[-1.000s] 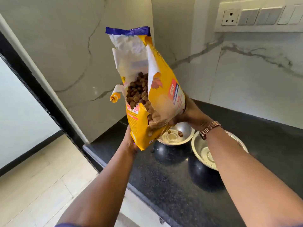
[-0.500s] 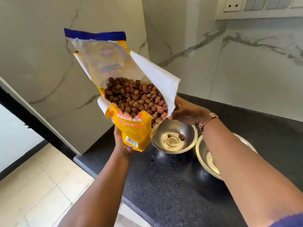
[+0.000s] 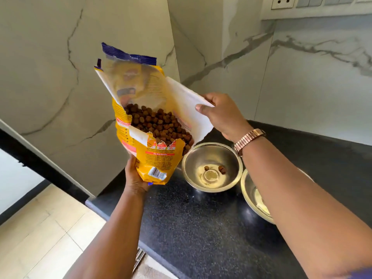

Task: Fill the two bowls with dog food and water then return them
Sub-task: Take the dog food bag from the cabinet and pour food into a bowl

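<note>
My left hand (image 3: 136,174) cups the bottom of the yellow dog food bag (image 3: 153,158), fingers curled under it. My right hand (image 3: 221,115) pinches the bag's torn white flap at two o'clock. Brown kibble (image 3: 161,125) sits at the mouth, just above the steel bowl (image 3: 193,170); a second bowl (image 3: 249,196) touches it at four o'clock on the black counter (image 3: 201,228).

bowls (image 3: 212,156): 2 | food bag (image 3: 159,158): 1 | hands (image 3: 223,115): 2 | loose kibble in bowl (image 3: 222,169): about 2

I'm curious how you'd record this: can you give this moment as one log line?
step: pouring kibble | left hand: holds bag bottom | right hand: pinches torn flap | near bowl: few pieces | second bowl: no kibble visible
</note>
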